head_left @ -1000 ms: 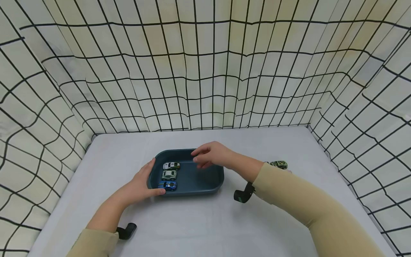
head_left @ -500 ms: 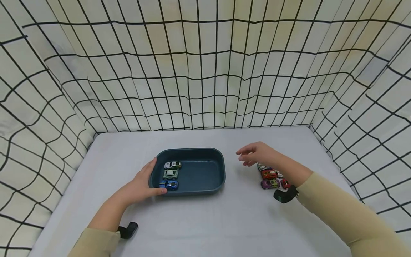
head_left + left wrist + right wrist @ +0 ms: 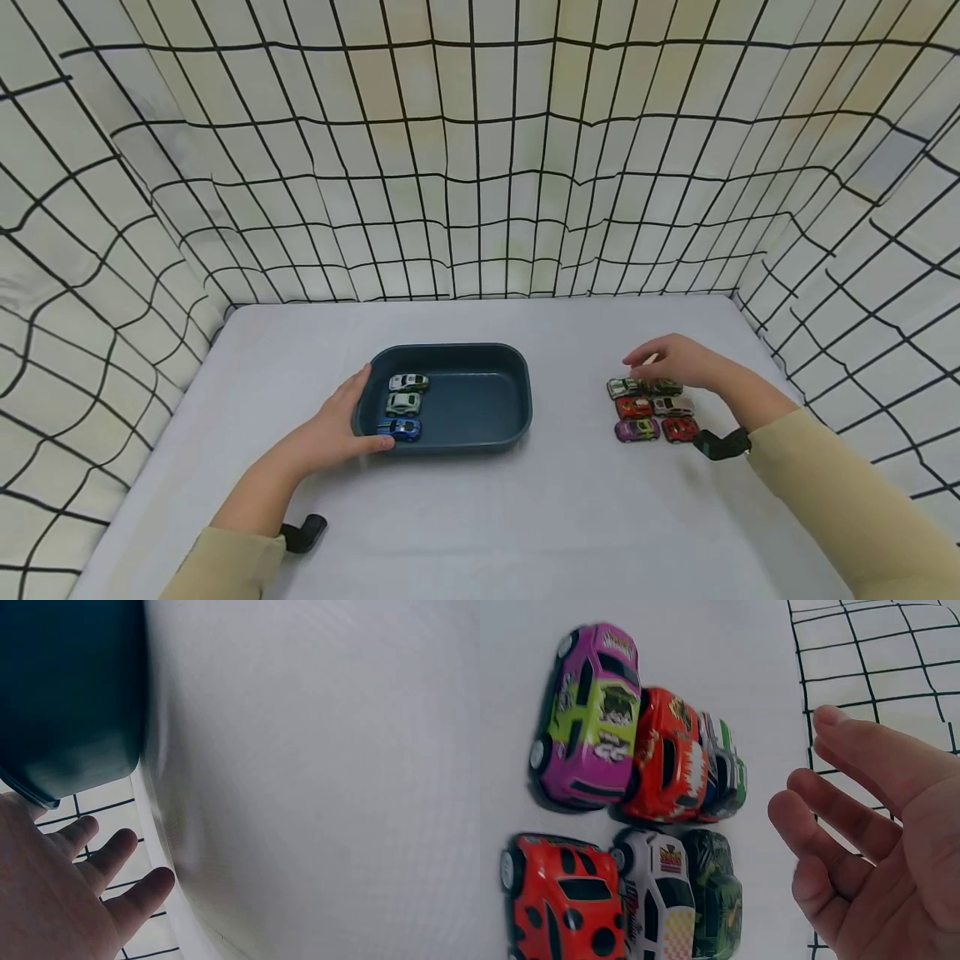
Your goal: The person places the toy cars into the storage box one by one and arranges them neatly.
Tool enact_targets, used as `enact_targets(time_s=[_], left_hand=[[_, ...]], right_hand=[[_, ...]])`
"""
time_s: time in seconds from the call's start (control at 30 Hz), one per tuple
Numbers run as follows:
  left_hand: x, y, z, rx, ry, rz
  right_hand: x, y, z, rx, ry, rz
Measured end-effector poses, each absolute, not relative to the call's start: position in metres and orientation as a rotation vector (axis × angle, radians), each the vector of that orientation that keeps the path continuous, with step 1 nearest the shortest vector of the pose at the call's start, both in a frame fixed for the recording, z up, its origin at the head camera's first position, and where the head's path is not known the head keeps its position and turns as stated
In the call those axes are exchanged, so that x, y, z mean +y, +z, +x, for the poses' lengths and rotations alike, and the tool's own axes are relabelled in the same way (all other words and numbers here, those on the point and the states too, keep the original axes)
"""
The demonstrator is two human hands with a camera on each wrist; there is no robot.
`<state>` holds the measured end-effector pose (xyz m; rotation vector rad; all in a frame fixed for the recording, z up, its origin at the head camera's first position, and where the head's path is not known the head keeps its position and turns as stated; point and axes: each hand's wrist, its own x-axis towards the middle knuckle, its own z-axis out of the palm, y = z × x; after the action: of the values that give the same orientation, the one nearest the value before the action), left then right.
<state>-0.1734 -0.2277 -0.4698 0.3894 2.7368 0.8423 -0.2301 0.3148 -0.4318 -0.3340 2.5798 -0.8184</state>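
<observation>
At the left end of a dark blue tray rests my left hand, thumb over the near rim corner and fingers along the left side. In the left wrist view its fingers are spread and fairly straight. Inside the tray, along its left, stand three toy cars: a white one, a pale green one and a blue one. My right hand hovers with loosely bent fingers, holding nothing, by the far row of cars: a white-and-green car and a camouflage green car.
Nearer me in the right group are a red flame-patterned car, a white car, a purple-and-lime car and a red black-spotted car. A white cloth with black grid lines encloses the white table.
My right hand has moved from above the tray rightward to the car group, bringing those cars into view. My left hand stays at the tray, and the cars inside keep their places.
</observation>
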Motion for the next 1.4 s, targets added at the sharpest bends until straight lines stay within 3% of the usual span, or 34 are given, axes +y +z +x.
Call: enact_targets(time_s=[0.4,1.4], left_hand=[[-0.228,-0.468,-0.172,2.748,0.825,0.373],[-0.225,-0.467,-0.172,2.744,0.819,0.36]], right_hand=[[0.308,-0.444,-0.247,2.556,-0.508,-0.396],[0.294,-0.454,-0.248,2.68,-0.254,-0.517]])
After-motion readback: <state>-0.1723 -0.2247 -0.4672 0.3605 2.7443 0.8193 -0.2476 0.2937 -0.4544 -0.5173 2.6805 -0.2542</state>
